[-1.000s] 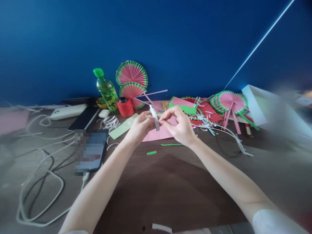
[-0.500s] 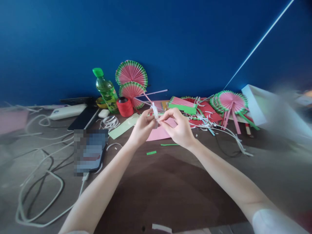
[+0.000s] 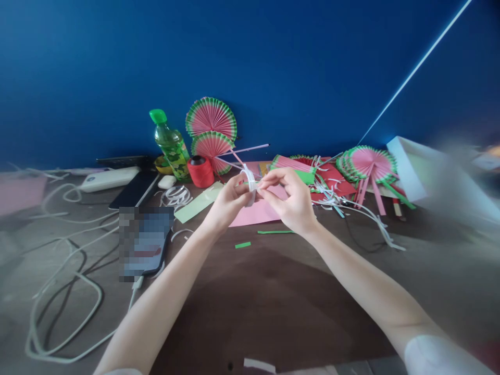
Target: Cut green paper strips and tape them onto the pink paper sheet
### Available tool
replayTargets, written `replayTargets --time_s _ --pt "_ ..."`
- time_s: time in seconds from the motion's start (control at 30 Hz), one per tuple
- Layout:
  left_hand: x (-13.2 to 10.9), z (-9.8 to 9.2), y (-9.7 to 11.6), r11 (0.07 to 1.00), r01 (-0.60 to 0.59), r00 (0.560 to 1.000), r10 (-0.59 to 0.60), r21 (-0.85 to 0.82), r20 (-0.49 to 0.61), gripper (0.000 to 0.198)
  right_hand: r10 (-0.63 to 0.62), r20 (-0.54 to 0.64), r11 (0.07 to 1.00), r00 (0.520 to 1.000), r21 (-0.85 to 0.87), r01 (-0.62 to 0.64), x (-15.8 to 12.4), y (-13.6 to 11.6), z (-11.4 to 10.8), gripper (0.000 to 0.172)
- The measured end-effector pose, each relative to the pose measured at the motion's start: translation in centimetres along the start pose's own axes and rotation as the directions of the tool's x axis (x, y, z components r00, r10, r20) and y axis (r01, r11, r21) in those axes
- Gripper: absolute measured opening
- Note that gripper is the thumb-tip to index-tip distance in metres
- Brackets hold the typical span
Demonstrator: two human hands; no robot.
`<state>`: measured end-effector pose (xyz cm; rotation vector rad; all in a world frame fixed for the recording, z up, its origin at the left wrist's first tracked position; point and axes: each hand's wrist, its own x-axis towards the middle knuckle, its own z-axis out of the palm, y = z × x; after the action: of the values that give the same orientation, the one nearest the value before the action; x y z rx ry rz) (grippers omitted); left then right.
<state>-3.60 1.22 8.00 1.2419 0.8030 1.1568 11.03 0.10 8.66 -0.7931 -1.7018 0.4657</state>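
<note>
This is looking like a papercraft corner — at home or in a small workshop, I'm not managing to tell which. Pleated pink-and-green paper fans (image 3: 211,117) are standing by a blue wall (image 3: 273,62), paper scraps (image 3: 242,245) are littering the dark counter (image 3: 265,302), and a red spool (image 3: 201,173) is sitting beside a drink bottle (image 3: 172,148). A phone (image 3: 150,245) and white cables (image 3: 62,360) are sprawling on the left — pretty homey.

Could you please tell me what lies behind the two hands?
Pink paper shows behind the left hand and right hand; whatever the hands cover there cannot be seen.
</note>
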Motion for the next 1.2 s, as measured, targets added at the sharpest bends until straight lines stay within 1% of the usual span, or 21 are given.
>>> replayTargets --time_s 0.13,0.23,0.33,0.4,0.53,0.6,0.67,0.73,0.8,0.87,0.93,1.07,1.2 --pt "0.0 0.0 -0.1 0.992 -0.058 0.997 0.063 0.115 -0.043 0.047 -0.029 0.017 0.997 0.999 -0.070 0.030 -0.1 -0.2 0.1 0.014" --pt "0.1 -0.1 -0.2 0.984 -0.078 0.995 0.085 0.159 -0.042 0.044 -0.039 0.018 0.992 0.999 -0.116 0.040 -0.1 -0.1 0.1 0.015" --pt "0.1 -0.2 -0.4 0.990 -0.061 0.997 0.067 0.128 -0.043 0.044 -0.026 0.039 0.999 0.999 -0.042 0.028 -0.2 -0.1 0.2 0.016" --pt "0.2 -0.3 -0.6 0.994 -0.056 0.996 0.063 0.097 -0.069 0.044 -0.028 0.063 1.000 0.998 0.015 0.027 -0.4 -0.2 0.4 0.016" --pt "0.5 -1.0 -1.1 0.999 -0.044 0.990 0.048 0.029 -0.129 0.047 -0.042 0.113 0.998 0.993 0.050 0.037 -0.6 -0.4 0.7 0.014" --pt "0.5 -1.1 -1.1 0.999 -0.036 0.990 0.036 0.002 -0.134 0.047 -0.024 0.098 0.999 0.995 0.049 0.019 -0.4 -0.4 0.6 0.013" --pt "0.4 -1.1 -1.0 1.000 -0.006 0.995 0.004 -0.019 -0.105 0.042 0.016 0.038 0.998 0.999 0.058 -0.019 -0.1 -0.2 0.3 0.014" --pt "0.3 -0.8 -0.6 0.998 0.044 0.998 -0.046 -0.033 -0.046 0.036 0.067 -0.013 0.993 0.998 0.094 -0.065 0.3 0.1 -0.1 0.014" --pt "0.0 -0.5 -0.3 0.996 0.086 0.996 -0.086 -0.031 0.010 0.035 0.122 -0.024 0.984 0.992 0.133 -0.117 0.7 0.4 -0.5 0.016" --pt "-0.1 -0.4 0.0 0.993 0.115 0.992 -0.114 -0.015 0.054 0.041 0.172 -0.012 0.974 0.985 0.149 -0.168 1.0 0.7 -0.9 0.019" --pt "-0.2 -0.3 0.0 0.990 0.142 0.986 -0.141 -0.002 0.087 0.045 0.199 0.010 0.971 0.980 0.130 -0.199 1.2 0.9 -1.2 0.023" --pt "-0.2 -0.5 -0.4 0.986 0.164 0.978 -0.162 -0.006 0.130 0.043 0.180 0.051 0.980 0.982 0.076 -0.184 1.5 1.1 -1.6 0.025" --pt "-0.1 -0.4 -1.0 0.988 0.153 0.976 -0.151 -0.005 0.157 0.043 0.188 0.100 0.959 0.977 0.197 -0.205 1.5 1.0 -1.4 0.025"
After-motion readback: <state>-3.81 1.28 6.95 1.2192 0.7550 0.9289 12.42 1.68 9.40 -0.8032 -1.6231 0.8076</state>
